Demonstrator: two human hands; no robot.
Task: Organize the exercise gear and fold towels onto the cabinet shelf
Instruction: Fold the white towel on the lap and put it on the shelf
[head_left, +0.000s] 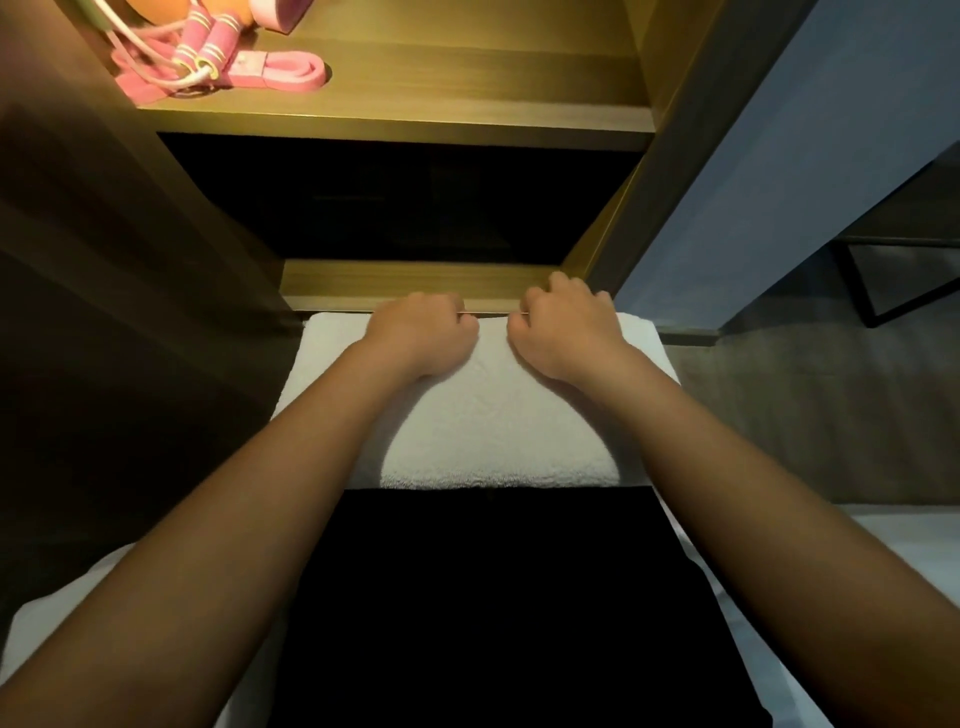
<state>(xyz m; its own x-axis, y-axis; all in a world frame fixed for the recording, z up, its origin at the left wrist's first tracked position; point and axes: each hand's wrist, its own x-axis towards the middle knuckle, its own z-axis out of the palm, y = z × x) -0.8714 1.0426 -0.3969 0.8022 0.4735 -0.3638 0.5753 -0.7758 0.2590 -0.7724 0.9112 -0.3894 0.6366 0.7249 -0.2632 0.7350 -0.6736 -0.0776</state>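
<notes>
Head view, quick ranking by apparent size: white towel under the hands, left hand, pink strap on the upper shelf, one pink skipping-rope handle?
1. white towel
2. left hand
3. pink strap
4. skipping-rope handle
The strap and handle lie farther from the camera, so hand versus strap is unsure in true size.

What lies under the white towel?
A black surface shows beyond the near edge of the white towel, seemingly running under it. The left hand and right hand grip its far edge. Anything directly beneath is covered.
</notes>
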